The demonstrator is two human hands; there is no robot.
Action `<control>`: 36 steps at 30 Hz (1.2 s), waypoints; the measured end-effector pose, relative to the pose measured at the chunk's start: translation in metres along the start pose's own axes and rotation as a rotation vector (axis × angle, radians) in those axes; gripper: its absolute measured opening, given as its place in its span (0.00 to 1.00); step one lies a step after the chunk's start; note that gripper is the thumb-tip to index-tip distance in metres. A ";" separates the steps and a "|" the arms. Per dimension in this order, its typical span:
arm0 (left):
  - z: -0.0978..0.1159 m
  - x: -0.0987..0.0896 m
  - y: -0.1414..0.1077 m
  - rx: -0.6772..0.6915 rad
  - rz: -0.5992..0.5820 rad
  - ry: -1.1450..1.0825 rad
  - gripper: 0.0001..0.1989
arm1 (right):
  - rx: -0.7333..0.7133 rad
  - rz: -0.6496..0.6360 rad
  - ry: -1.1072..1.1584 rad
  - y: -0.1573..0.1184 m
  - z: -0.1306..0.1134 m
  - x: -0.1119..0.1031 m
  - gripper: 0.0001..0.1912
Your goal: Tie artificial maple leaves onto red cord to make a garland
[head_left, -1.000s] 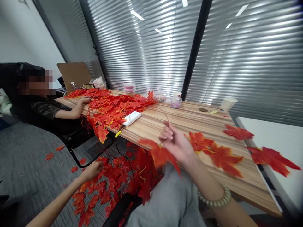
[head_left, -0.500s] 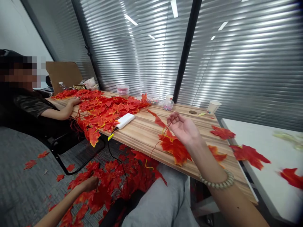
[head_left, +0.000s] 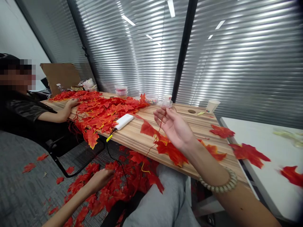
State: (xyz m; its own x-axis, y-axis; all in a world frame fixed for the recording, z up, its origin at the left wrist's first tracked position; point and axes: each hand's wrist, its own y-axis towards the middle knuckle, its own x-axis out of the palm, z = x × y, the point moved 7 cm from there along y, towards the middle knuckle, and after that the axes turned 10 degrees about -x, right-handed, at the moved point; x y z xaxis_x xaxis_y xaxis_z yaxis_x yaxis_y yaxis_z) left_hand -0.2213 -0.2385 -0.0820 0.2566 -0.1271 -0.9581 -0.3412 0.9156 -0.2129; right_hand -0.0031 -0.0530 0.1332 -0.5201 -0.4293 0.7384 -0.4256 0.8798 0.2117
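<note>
My right hand (head_left: 176, 127), palm partly turned up with a beaded bracelet (head_left: 221, 184) at the wrist, is over the table. A thin red cord (head_left: 161, 121) is pinched between its thumb and forefinger and runs down toward red and yellow maple leaves. One artificial maple leaf (head_left: 170, 149) lies beneath this hand, and another leaf (head_left: 148, 128) hangs just left of it. Low on the left, my left hand (head_left: 105, 178) is closed above a pile of leaves (head_left: 118, 192) on the floor. Its fingertips are hidden, so anything in them cannot be made out.
Heaped leaves (head_left: 106, 108) cover the left of the wooden table (head_left: 132, 138), beside a white power bank (head_left: 124, 121) with a dangling cable. Paper cups (head_left: 212, 106) and plastic tubs (head_left: 121, 91) stand along the back. A co-worker's arm (head_left: 56, 116) rests at the far left.
My right hand has shifted left with the cord, and the hanging leaf moved left too. My left hand has risen and moved right over the floor pile.
</note>
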 end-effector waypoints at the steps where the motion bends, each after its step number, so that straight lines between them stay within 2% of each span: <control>1: 0.024 -0.016 -0.006 0.064 0.055 -0.024 0.12 | -0.006 -0.056 -0.027 -0.001 0.001 0.006 0.10; 4: 0.112 -0.089 -0.046 0.524 0.520 -0.160 0.11 | -0.007 -0.180 -0.081 -0.005 0.009 0.023 0.07; 5: 0.137 -0.108 -0.060 0.658 0.646 -0.171 0.13 | 0.002 -0.213 -0.096 -0.006 0.013 0.029 0.06; 7: 0.178 -0.131 -0.078 0.844 0.793 -0.116 0.16 | 0.030 -0.281 -0.137 -0.009 0.021 0.040 0.05; 8: 0.192 -0.139 -0.081 0.882 0.877 -0.091 0.16 | 0.041 -0.315 -0.166 -0.010 0.024 0.046 0.05; 10: 0.202 -0.155 -0.078 0.822 1.072 -0.138 0.15 | 0.036 -0.384 -0.244 -0.013 0.027 0.054 0.03; 12: 0.192 -0.168 -0.068 0.662 1.253 -0.297 0.14 | -0.010 -0.431 -0.320 -0.015 0.025 0.060 0.04; 14: 0.175 -0.175 -0.058 0.504 1.376 -0.447 0.15 | -0.045 -0.467 -0.369 -0.016 0.022 0.062 0.05; 16: 0.161 -0.179 -0.046 0.402 1.387 -0.513 0.19 | -0.059 -0.496 -0.387 -0.016 0.020 0.064 0.05; 18: 0.152 -0.182 -0.035 0.328 1.294 -0.482 0.21 | -0.062 -0.526 -0.396 -0.017 0.022 0.066 0.05; 22: 0.143 -0.173 -0.020 0.284 0.991 -0.300 0.05 | -0.117 -0.576 -0.425 -0.019 0.028 0.073 0.07; 23: 0.139 -0.169 -0.021 0.291 0.945 -0.261 0.03 | -0.145 -0.592 -0.447 -0.020 0.029 0.075 0.07; 24: 0.135 -0.164 -0.023 0.294 0.925 -0.227 0.06 | -0.173 -0.611 -0.475 -0.022 0.030 0.077 0.08; 28: 0.108 -0.151 -0.042 0.257 0.969 -0.200 0.12 | -0.212 -0.689 -0.565 -0.029 0.039 0.080 0.09; 30: 0.098 -0.148 -0.051 0.249 0.983 -0.219 0.12 | -0.203 -0.681 -0.555 -0.030 0.045 0.078 0.10; 36: 0.087 -0.145 -0.067 0.224 1.013 -0.278 0.12 | -0.144 -0.626 -0.505 -0.026 0.064 0.070 0.11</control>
State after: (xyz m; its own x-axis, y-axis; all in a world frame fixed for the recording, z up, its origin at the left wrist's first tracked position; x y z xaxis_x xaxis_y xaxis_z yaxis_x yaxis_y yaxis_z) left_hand -0.1570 -0.2485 0.0876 0.1536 0.7962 -0.5853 -0.3444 0.5983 0.7235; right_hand -0.0754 -0.1194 0.1389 -0.5031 -0.8599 0.0857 -0.6666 0.4493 0.5948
